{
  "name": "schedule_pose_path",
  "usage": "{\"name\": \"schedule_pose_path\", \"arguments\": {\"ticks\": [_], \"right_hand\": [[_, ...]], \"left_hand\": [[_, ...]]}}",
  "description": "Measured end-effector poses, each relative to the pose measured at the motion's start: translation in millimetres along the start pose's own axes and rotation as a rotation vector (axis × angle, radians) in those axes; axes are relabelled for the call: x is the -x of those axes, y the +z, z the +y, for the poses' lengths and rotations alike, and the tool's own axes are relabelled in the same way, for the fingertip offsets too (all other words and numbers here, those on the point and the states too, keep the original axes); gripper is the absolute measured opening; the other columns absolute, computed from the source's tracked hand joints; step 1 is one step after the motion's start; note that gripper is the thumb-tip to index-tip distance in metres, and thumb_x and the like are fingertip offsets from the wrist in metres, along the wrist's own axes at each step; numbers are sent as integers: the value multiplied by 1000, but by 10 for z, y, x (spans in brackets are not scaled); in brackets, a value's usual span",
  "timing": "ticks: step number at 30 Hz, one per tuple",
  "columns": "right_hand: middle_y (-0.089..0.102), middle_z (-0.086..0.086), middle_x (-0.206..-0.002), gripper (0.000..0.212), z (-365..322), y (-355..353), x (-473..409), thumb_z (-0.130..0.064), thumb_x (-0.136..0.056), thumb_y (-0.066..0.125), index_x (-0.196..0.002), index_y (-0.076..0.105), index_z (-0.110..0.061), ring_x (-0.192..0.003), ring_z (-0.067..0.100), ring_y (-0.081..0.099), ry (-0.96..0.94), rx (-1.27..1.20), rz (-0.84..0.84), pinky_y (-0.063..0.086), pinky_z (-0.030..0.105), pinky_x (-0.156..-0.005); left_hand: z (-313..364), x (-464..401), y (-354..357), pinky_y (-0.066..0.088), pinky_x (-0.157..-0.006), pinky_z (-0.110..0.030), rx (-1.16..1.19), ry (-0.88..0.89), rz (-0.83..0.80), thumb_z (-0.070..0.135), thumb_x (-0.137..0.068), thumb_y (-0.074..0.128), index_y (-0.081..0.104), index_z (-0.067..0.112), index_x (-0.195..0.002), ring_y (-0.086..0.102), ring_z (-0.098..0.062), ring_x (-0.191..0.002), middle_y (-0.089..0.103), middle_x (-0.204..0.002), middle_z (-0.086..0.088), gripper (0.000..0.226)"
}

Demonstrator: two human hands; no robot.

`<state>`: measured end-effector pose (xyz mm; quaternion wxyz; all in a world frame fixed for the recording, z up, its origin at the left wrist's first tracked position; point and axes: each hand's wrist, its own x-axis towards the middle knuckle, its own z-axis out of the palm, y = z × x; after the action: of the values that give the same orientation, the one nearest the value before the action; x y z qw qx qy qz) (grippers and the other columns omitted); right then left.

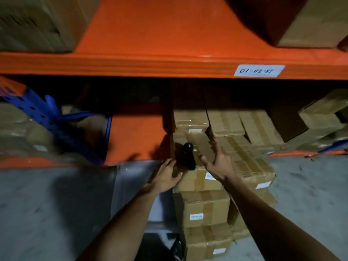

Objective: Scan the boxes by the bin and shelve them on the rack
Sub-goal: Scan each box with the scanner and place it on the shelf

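Note:
A stack of taped cardboard boxes stands on the floor in front of the orange rack (150, 65). The top box (199, 180) has a black handheld scanner (188, 156) lying on it. My left hand (165, 176) grips that box's near left corner. My right hand (216, 162) is at the box's right side beside the scanner, fingers spread, with nothing in it. A second stack of boxes (250, 166) leans against the right of the first. Left of the stacks is a grey bin (135, 178).
On the low shelf (135, 136), several boxes (226, 121) fill the right part, while bare orange deck shows to their left. A blue upright (37, 108) slants across the left. The beam carries a white label (259, 71). Large cartons sit on the shelf above.

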<state>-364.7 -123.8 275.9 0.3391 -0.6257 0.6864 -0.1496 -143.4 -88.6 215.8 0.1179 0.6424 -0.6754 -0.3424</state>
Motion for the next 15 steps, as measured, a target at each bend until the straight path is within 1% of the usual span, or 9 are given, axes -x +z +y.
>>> {"name": "schedule_pose_path", "arguments": {"ticks": [3,5,7,9,11,12,13,15], "right_hand": [[59,11,-140,66,343,387,-368,-50,-90,67,-147,41,-26,-121,30,61,31,-13,-30,43,31,-93],[60,12,-137,64,544,661,-634,-49,-91,68,-145,41,-27,-122,32,60,83,-52,-36,42,31,-91],[58,15,-138,67,703,924,-896,-48,-93,68,-147,38,-24,-125,36,58,127,-94,-49,45,35,-94],[56,21,-139,69,800,1153,-1134,-48,-94,67,-149,36,-21,-126,42,57,156,-80,-47,48,43,-101],[53,24,-139,74,837,1329,-1311,-52,-93,67,-150,33,-20,-125,46,55,189,-55,-46,48,52,-103],[53,23,-139,77,855,1398,-1376,-55,-92,66,-151,31,-21,-126,46,55,215,-43,-51,48,54,-104],[54,22,-138,79,871,1457,-1427,-56,-92,66,-153,28,-23,-126,45,55,237,-22,-59,48,54,-103],[59,20,-134,79,903,1533,-1482,-52,-93,67,-155,26,-26,-123,43,58,264,19,-79,47,51,-100]], "left_hand": [[-155,-353,536,29,-116,-31,12,-37,-25,44,-94,60,42,10,-147,38,-26,-141,40,-154,-10,65],[-297,-585,856,25,-119,-33,18,-68,-37,45,-94,59,38,12,-150,32,-29,-144,34,-158,-10,68],[-464,-781,1118,20,-120,-35,28,-98,-11,47,-94,58,35,15,-152,27,-31,-147,31,-160,-10,69],[-664,-922,1341,17,-120,-37,54,-101,34,47,-94,58,37,20,-151,24,-30,-148,30,-160,-10,67],[-852,-994,1522,15,-124,-39,45,-48,-11,47,-94,55,39,27,-151,22,-28,-150,29,-162,-6,63],[-923,-988,1590,19,-123,-43,93,-36,-56,47,-92,55,41,29,-150,27,-25,-149,33,-160,-3,62],[-961,-956,1634,26,-121,-45,224,-66,-56,46,-90,59,46,30,-147,36,-21,-145,41,-156,0,61],[-985,-895,1689,40,-114,-43,319,-72,8,40,-85,68,57,34,-135,52,-15,-133,55,-145,3,51]]}}
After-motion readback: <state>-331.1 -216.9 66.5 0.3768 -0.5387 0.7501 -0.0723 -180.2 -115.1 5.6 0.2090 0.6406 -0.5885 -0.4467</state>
